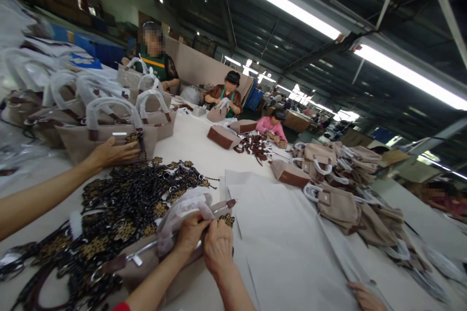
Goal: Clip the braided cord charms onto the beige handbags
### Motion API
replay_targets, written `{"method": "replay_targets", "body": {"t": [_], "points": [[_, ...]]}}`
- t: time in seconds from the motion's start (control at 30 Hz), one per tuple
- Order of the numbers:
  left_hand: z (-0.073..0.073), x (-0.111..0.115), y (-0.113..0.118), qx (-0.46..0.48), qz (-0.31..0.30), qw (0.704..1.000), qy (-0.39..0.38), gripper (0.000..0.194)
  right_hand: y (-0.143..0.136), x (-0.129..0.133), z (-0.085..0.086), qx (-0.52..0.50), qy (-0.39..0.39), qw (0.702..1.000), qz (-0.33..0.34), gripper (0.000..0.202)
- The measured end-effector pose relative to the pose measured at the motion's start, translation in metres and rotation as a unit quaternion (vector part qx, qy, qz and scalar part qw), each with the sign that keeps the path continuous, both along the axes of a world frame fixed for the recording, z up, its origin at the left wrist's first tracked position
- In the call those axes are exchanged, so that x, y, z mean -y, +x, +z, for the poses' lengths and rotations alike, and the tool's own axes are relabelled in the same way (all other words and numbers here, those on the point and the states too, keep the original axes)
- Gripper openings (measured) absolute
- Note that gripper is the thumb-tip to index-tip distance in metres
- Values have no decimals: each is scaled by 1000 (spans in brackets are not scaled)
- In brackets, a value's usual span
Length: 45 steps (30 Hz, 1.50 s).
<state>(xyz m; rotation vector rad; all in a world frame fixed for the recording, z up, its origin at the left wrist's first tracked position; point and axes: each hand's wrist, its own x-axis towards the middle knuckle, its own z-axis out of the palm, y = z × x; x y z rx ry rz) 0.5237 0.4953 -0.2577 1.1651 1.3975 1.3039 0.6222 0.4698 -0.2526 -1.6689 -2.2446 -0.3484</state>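
My left hand (189, 235) and my right hand (219, 248) meet, fingers closed, over the top edge of a beige bag (140, 260) at the lower centre. Whatever is pinched between their fingertips is too small to make out. The bag's white-wrapped handle (186, 204) rises beside my left hand. A leopard-print flower charm (228, 220) shows just beyond my right fingers. Left of the bag lies a large pile of black cords with leopard-print charms and metal rings (127, 199).
Another person's hand (115, 153) touches a standing beige bag (73, 143) at the left. A hand (365, 296) rests at lower right. White sheets (277, 233) cover the table. Beige bags (339, 204) are heaped at right. People (156, 65) work across the table.
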Motion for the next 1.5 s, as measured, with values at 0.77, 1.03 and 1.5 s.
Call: {"method": "replay_targets", "body": {"t": [0.77,1.03,1.5], "points": [[-7,3,-6,3,-22,999,-24,22,26,-13,35,35,-162,976,139,15],[-7,5,4,-5,-30,999,-33,16,49,-31,44,-86,-284,925,238,12],[-5,8,9,16,-20,999,-46,16,72,-42,42,-285,-395,844,227,7]]}}
